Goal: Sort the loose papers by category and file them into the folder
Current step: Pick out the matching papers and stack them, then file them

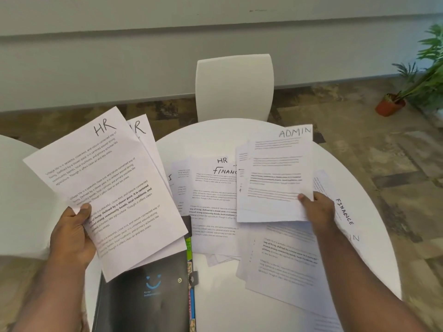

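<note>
HR sheets [100, 188] are pinched in the left hand [72, 238], fingers curled at the lower edge, held up w/ headings readable. ADMIN sheets [275, 178] are gripped by the right hand [317, 212], prob. kept apart per category. Unsorted papers [215, 202] lie on the surface [215, 307]; folder [148, 295] lies closed below the HR sheets.

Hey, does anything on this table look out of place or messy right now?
Yes. The loose papers lie fanned and overlapping at odd angles on the white table, with HR, FINANCE and ADMIN sheets mixed together. One FINANCE sheet lies turned sideways by the right edge.
</note>
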A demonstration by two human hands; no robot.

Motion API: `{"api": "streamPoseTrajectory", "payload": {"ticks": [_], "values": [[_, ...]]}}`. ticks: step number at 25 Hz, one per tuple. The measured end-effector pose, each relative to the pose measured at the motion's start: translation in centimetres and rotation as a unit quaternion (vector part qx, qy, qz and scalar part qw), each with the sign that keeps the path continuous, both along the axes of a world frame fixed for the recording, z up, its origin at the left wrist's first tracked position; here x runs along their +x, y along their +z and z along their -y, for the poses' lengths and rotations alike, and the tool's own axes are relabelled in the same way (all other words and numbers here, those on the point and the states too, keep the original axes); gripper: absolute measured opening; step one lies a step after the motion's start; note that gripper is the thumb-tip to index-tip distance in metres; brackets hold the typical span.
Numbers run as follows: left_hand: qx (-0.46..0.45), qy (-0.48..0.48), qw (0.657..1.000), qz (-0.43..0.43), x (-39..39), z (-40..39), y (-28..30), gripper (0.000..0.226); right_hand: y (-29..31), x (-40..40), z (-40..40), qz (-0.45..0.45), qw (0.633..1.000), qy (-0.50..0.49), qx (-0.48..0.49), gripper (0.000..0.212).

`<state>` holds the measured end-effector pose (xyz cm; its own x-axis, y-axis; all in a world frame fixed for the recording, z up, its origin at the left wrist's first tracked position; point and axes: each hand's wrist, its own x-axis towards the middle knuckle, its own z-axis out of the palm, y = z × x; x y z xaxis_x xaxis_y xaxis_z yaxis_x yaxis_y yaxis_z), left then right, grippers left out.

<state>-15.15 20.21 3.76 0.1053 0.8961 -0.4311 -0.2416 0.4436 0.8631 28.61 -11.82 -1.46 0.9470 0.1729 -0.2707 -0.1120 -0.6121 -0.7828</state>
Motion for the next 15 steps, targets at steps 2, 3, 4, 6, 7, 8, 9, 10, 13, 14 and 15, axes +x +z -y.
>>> {"api": "streamPoseTrajectory", "payload": {"ticks": [2, 3, 4, 6, 7, 8, 9, 10, 13, 14, 15], "values": [[-0.006, 0.006, 1.0, 0.005, -0.2, 0.2, 0.1, 0.025, -0.8, -0.3, 2.2, -0.027, 1.0, 0.013, -0.003, 0.023], [-0.009, 0.007, 1.0, 0.005, -0.3, 0.3, 0.1, 0.024, -1.3, -0.8, 2.9, -0.039, 0.999, 0.024, -0.012, 0.027], [-0.01, 0.006, 1.0, 0.005, -0.3, 0.5, 0.2, 0.024, -1.8, -1.3, 3.4, -0.046, 0.998, 0.034, -0.024, 0.031], [-0.009, 0.007, 1.0, 0.007, -0.3, 0.8, 0.3, 0.03, -2.3, -2.3, 4.1, -0.049, 0.997, 0.046, -0.044, 0.034], [-0.006, 0.009, 1.0, 0.01, -0.3, 1.0, 0.3, 0.032, -2.4, -2.7, 4.4, -0.05, 0.997, 0.047, -0.043, 0.03], [-0.003, 0.01, 1.0, 0.01, -0.2, 1.2, 0.5, 0.031, -2.5, -3.0, 4.7, -0.056, 0.997, 0.041, -0.033, 0.023], [-0.001, 0.009, 1.0, 0.008, -0.2, 1.4, 0.7, 0.027, -2.4, -3.2, 5.2, -0.063, 0.997, 0.031, -0.02, 0.016], [-0.001, 0.009, 1.0, 0.006, -0.1, 1.7, 0.9, 0.024, -2.3, -3.3, 5.6, -0.071, 0.997, 0.017, -0.005, 0.012], [0.001, 0.003, 1.0, 0.006, -0.1, 2.6, 1.5, 0.024, -1.9, -3.4, 7.2, -0.076, 0.997, -0.008, 0.015, 0.018], [0.002, 0.004, 1.0, 0.009, -0.1, 2.8, 1.5, 0.025, -1.7, -3.3, 7.5, -0.076, 0.997, -0.001, 0.006, 0.019], [0.001, 0.006, 1.0, 0.013, -0.3, 3.1, 1.5, 0.028, -1.6, -3.2, 7.8, -0.081, 0.997, 0.011, -0.008, 0.019]]}}
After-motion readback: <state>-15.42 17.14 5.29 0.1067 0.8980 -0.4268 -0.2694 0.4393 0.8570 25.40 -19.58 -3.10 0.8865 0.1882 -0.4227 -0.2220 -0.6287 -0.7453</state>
